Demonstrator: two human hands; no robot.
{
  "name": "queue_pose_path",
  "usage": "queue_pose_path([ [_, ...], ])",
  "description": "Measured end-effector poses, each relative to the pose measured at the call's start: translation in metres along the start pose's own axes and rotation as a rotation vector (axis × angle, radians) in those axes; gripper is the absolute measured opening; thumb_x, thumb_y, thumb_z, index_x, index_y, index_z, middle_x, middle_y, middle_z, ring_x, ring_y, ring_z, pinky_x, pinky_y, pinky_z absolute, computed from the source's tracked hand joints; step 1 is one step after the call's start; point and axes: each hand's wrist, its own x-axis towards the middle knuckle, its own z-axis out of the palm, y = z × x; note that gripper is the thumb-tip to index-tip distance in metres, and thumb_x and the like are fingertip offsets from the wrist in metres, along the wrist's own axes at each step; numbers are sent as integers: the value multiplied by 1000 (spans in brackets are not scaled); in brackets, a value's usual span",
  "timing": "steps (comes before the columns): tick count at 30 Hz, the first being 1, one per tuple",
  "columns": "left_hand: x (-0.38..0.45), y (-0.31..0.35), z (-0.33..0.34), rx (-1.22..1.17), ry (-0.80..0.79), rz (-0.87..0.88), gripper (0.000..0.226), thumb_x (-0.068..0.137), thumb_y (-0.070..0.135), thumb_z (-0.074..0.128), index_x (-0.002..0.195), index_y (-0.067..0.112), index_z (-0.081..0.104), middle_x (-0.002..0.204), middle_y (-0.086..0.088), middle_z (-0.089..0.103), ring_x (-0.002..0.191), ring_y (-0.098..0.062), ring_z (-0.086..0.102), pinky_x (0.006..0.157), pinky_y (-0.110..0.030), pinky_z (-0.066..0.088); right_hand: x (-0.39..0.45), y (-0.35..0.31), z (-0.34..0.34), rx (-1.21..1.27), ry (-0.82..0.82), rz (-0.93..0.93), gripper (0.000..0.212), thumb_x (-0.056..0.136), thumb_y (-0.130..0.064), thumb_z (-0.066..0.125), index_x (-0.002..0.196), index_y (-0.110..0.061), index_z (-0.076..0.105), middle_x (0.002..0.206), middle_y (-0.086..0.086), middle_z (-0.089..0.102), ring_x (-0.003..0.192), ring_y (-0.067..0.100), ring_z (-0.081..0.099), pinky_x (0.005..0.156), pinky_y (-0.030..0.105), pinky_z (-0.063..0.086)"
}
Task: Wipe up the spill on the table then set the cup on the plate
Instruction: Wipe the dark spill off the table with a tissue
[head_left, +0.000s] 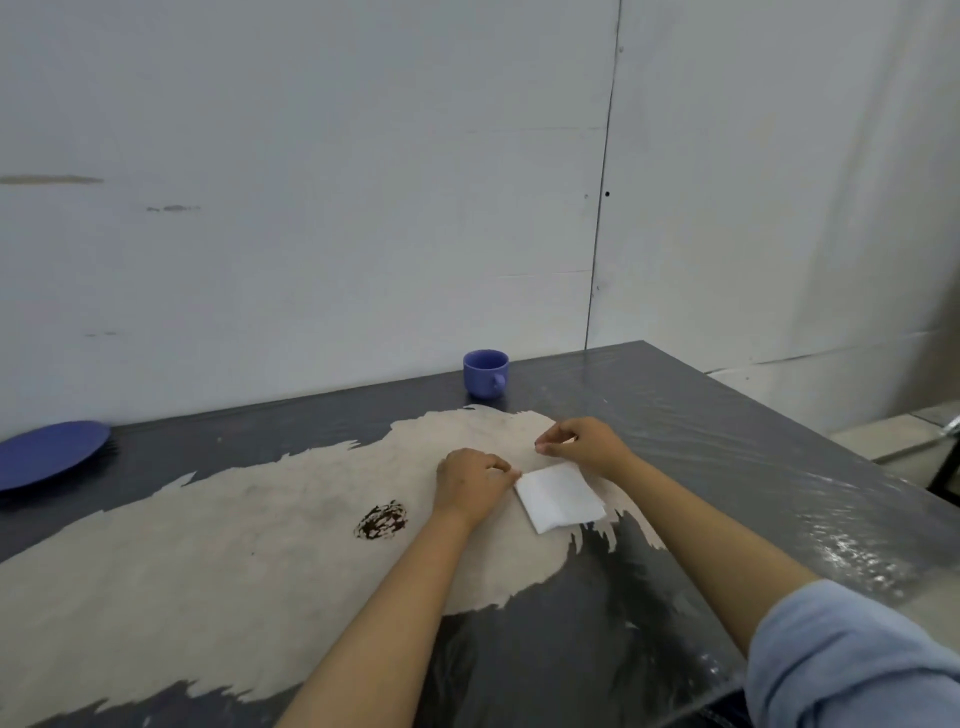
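Spill (382, 521) sits unwiped while left hand (470, 480) and right hand (582, 447) pinch the folded napkin (558, 499); next, drag it onto the stain.

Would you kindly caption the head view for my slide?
Both hands, left hand and right hand, handle a folded white tissue beside the dark spill.

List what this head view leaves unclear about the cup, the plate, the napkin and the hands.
- Cup: inside hidden by its own wall.
- Plate: left part cut off by the frame edge.
- Napkin: far edge covered by both hands.
- Left hand, right hand: fingertips curled under, grip unclear.
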Motion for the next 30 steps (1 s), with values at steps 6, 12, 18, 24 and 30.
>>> queue_pose_path([
  [6, -12, 12, 6, 91, 53, -8, 36, 77, 54, 64, 97, 29, 79, 96, 11, 76, 92, -10, 65, 92, -36, 49, -18, 5, -9, -120, -118, 38, 23, 80, -35, 75, 103, -33, 75, 120, -3, 66, 111, 16, 58, 98, 30, 41],
  [12, -18, 17, 6, 33, 98, -39, 23, 71, 39, 77, 87, 23, 80, 91, 9, 75, 88, -11, 65, 84, -29, 54, -27, 4, -8, -191, -105, 52, 24, 78, -34, 78, 100, -24, 74, 108, -4, 68, 101, 15, 57, 89, 28, 42],
  [18, -29, 7, -20, -68, 106, -7, 12, 72, 32, 77, 79, 22, 77, 90, 9, 73, 93, -11, 63, 89, -30, 52, -30, -19, -7, -176, -117, -96, 7, 85, -25, 71, 92, -26, 69, 98, -7, 66, 96, 15, 59, 81, 25, 43],
  [24, -64, -36, -71, -160, 228, -56, 28, 88, 41, 63, 84, 16, 76, 89, 9, 68, 85, -7, 61, 74, -16, 46, -32, -80, 25, -152, -262, -122, 15, 95, -11, 56, 107, -16, 64, 104, 4, 62, 78, 14, 69, 70, 24, 57],
  [30, -100, -97, -104, -58, 382, -167, 24, 93, 26, 56, 94, 12, 76, 102, -1, 71, 97, -13, 61, 86, -22, 45, -30, -127, 73, -355, -287, -263, 20, 90, -5, 61, 106, -17, 66, 116, 5, 66, 104, 20, 60, 89, 29, 49],
])
